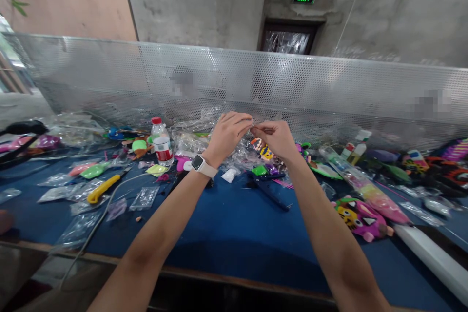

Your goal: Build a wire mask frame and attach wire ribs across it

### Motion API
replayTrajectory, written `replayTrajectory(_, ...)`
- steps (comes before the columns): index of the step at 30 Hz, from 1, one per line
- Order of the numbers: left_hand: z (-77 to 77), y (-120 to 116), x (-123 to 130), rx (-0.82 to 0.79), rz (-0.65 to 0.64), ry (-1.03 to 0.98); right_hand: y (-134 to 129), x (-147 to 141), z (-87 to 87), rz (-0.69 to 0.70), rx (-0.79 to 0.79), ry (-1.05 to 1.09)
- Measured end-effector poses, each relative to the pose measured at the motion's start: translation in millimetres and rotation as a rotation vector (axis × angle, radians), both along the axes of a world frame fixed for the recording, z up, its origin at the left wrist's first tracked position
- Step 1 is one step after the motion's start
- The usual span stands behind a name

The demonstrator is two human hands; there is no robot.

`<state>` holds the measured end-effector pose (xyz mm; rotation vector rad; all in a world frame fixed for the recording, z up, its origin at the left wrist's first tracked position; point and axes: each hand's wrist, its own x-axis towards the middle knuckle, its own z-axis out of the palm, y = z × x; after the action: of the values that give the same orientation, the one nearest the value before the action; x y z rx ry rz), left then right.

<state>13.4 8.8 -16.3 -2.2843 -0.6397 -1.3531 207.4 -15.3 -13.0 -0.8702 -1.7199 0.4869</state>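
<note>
Both arms reach forward over the blue table, and the hands meet fingertip to fingertip above the clutter. My left hand, with a watch on its wrist, has its fingers pressed together. My right hand is closed in a pinch, its fingertips close to the left ones. Whatever lies between the fingertips is too small to make out. Just below the right hand is a colourful clay figure with yellow and orange parts, partly hidden. Under the hands lie crumpled clear plastic, a white lump and a green packet.
A bottle with a red cap stands at left, near a yellow utility knife and a cable. Dark scissors-like tool lies centrally. At right are a pink clay piece and a long plastic bag. A perforated metal panel rises behind.
</note>
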Motion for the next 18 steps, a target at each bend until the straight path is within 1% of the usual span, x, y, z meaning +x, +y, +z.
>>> replayTrajectory(4, 4.3, -5.2, 0.1, -0.154, 0.001, -0.006, -1.9, 3.5, 1.7, -0.073, 0.197, -0.104)
replayTrajectory(9, 11.0, -9.8, -0.3, -0.323, -0.076, -0.049, -7.6, 9.0, 4.5, -0.206, 0.426, -0.343)
replayTrajectory(12, 14.1, -11.5, -1.9, -0.391, -0.141, -0.075, -8.7, 10.6, 3.1, -0.286, 0.501, -0.485)
replayTrajectory(15, 15.9, -12.1, -3.7, -0.461, -0.186, -0.095, -7.8, 12.3, 1.4, -0.348, 0.540, -0.585)
replayTrajectory(18, 15.5, -10.2, -4.3, -0.586, -0.308, -0.119, -6.3, 15.2, 1.9, -0.330, 0.554, -0.630)
